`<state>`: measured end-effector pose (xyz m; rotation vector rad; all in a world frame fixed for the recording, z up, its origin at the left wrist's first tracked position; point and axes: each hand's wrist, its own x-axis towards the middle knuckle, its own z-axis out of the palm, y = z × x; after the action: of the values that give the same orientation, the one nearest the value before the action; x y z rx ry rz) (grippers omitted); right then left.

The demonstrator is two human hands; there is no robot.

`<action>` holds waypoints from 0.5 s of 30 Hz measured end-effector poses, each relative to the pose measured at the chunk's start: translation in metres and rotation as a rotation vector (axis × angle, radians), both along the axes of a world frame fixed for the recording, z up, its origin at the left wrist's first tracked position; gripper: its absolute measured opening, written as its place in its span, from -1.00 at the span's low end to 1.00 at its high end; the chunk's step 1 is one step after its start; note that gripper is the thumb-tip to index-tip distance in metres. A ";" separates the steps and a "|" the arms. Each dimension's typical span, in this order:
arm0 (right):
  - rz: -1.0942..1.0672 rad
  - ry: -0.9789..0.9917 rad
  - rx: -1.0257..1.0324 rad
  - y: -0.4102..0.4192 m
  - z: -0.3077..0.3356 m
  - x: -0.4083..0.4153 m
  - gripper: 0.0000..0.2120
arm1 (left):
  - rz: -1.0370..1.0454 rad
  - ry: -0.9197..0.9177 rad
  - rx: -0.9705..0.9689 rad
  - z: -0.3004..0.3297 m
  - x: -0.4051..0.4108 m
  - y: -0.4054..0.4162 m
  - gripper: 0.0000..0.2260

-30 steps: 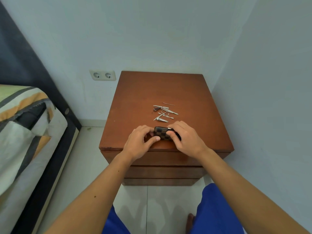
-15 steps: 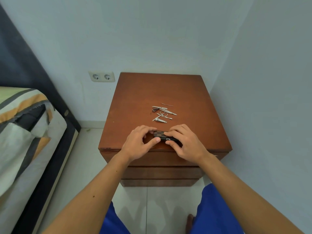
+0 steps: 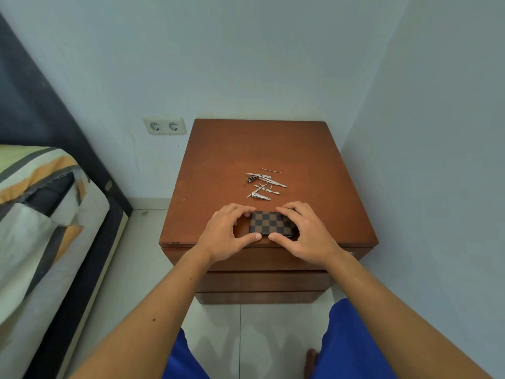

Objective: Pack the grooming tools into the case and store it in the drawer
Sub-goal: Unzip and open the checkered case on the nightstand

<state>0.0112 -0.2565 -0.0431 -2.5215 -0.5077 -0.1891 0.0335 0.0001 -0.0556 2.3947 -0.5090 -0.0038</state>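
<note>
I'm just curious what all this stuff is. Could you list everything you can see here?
case: one, brown checkered, near front edge of nightstand, between both hands
grooming tools: small loose pile, silver metal, mid nightstand, beyond the case
nightstand: one, reddish-brown wood, drawers shut, in room corner
wall socket: one double, white, left of nightstand
bed: one, striped bedding, far left
left hand: on the case's left end
right hand: on the case's right end
</note>
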 end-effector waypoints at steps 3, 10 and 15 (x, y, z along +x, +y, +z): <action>0.034 0.000 -0.038 -0.002 0.000 0.004 -0.24 | 0.003 -0.009 0.014 0.001 0.000 -0.001 -0.41; 0.085 -0.063 -0.100 0.001 0.002 0.014 -0.36 | 0.041 -0.047 0.040 -0.001 0.001 -0.006 -0.40; 0.074 -0.071 -0.097 0.003 0.000 0.014 -0.40 | 0.056 -0.047 0.052 -0.001 0.004 -0.008 -0.40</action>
<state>0.0253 -0.2536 -0.0431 -2.5920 -0.6524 -0.2319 0.0376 -0.0079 -0.0570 2.4642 -0.4687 0.0649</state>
